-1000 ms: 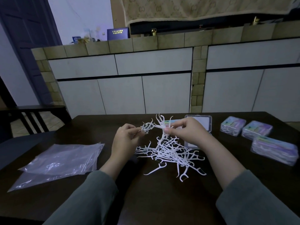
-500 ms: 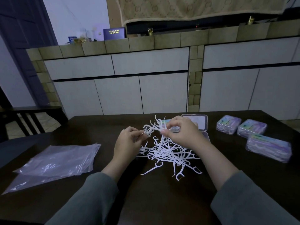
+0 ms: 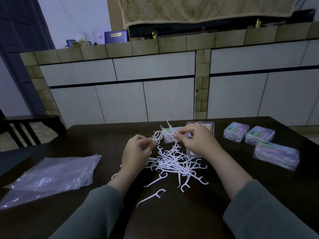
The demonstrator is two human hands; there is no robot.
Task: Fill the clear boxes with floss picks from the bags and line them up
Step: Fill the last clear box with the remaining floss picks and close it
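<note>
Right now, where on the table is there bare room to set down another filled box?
Bare tabletop lies between the sleeves, nearer than the single floss pick, and between the empty bags and the left hand. It is crowded around the floss pick pile and the filled boxes.

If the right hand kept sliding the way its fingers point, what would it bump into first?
Probably the bunch of floss picks pinched between both hands, then the left hand. The right hand points leftward toward them, though depth is hard to judge.

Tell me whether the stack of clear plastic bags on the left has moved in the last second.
No. The stack of clear plastic bags lies as far from the dark table's far left corner as before; only the camera shifted.
</note>
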